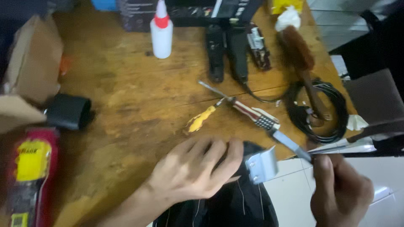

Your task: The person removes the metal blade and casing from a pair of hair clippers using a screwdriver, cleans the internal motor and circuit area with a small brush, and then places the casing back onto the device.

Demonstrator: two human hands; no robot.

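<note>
Head view looks down on a worn wooden counter (126, 96) with tools on it. At the near edge, the left hand (193, 170) lies over the black body of a hair clipper (235, 197), its fingers curled around the upper part of the body and pressed against it. The metal blade (261, 166) of the clipper sticks out to the right of these fingers, with its toothed edge toward the lower side. The right hand (341, 193) is closed in a pinch on a thin tool, a blade or a pair of tweezers (290, 145); I cannot tell which. This tool goes up and left from the fingers and passes just beside the clipper blade.

Behind the hands lies a small screwdriver (202, 118) with a yellow handle, and beside it a second tool with a striped handle (248, 111). A white squeeze bottle (161, 33) with a red cap stands upright at the far side. To the right of it lie two black clipper bodies (227, 54), side by side, and one opened part with metal pieces visible (259, 48). A brown brush (299, 54) with a wooden handle lies over a coil of black cable (320, 111). At the left there is a black cylinder (69, 111) lying on its side, near a piece of cardboard (31, 59), and a red and yellow package (29, 176) at the near left corner.
</note>
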